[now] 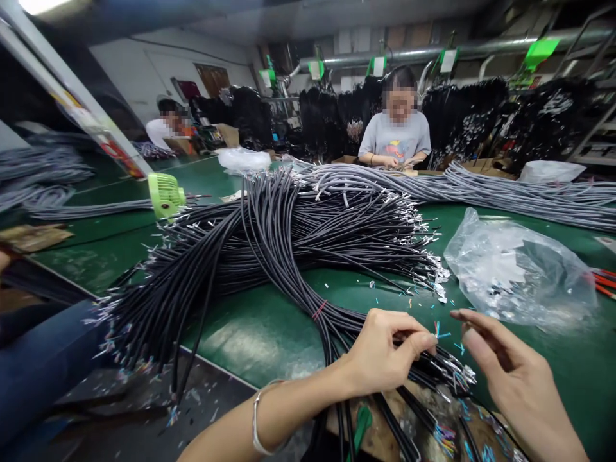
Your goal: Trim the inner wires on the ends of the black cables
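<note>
Cables in black sheathing (346, 234) lie heaped across the green table (250, 340); one bundle, bound by a red tie (319, 310), curves toward the near edge. Near that edge, thumb and forefinger of the left hand (389, 350) pinch a wire end (439, 332), its blue and red strands splayed past the fingertips. Just beside it, the right hand (514, 372) holds thumb and fingers apart. A clear plastic bag (522, 273) sits toward the table's right edge; grey cables (495, 196) run along the far edge.

Slim silvery bangle (255, 420), left forearm (301, 399)
</note>
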Motion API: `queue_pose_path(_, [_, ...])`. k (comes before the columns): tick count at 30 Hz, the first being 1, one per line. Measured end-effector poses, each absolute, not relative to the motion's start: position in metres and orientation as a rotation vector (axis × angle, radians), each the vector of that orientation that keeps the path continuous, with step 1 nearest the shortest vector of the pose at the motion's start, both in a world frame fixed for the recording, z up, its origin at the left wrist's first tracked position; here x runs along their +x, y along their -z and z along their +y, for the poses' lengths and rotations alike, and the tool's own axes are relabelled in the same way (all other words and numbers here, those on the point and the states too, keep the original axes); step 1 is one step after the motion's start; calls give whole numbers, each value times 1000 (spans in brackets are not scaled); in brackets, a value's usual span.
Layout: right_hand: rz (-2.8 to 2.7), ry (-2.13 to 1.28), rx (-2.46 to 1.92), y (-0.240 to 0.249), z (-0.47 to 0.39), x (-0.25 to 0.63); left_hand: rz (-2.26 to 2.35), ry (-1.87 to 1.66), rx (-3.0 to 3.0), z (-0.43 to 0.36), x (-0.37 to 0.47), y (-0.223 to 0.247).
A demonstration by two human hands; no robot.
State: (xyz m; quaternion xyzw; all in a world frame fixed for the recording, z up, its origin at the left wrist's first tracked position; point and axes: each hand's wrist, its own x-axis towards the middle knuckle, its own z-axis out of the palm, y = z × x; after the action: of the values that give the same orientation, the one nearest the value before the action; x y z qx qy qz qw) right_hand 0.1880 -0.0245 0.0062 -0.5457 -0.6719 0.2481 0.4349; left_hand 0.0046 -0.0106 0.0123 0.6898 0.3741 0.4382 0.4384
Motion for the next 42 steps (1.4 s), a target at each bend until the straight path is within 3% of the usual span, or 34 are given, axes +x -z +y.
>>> queue_pose_path(15, [-1860, -541, -1217, -11, -23, 188, 950, -1144, 2111, -13, 6, -6])
queue_pose_path(22, [-1635, -1233, -1163, -11, -21, 184, 888, -1252, 2092, -7, 5, -4])
queue_pose_path(27, [-1641, -799, -1337, -1, -17, 183, 1114, -1253, 1988, -12, 13, -1])
queue_pose_path(32, [-1568, -1104, -1213, 4, -20, 178, 1101, -1132, 1969, -11, 12, -2])
queue_pose_path(37, [-1927, -471, -1154, -5, -25, 186, 1038, -921, 1870, -12, 8, -7])
queue_pose_path(42, [-1515, -161, -1317, -9, -16, 204, 1071, -893, 1790, -14, 7, -8])
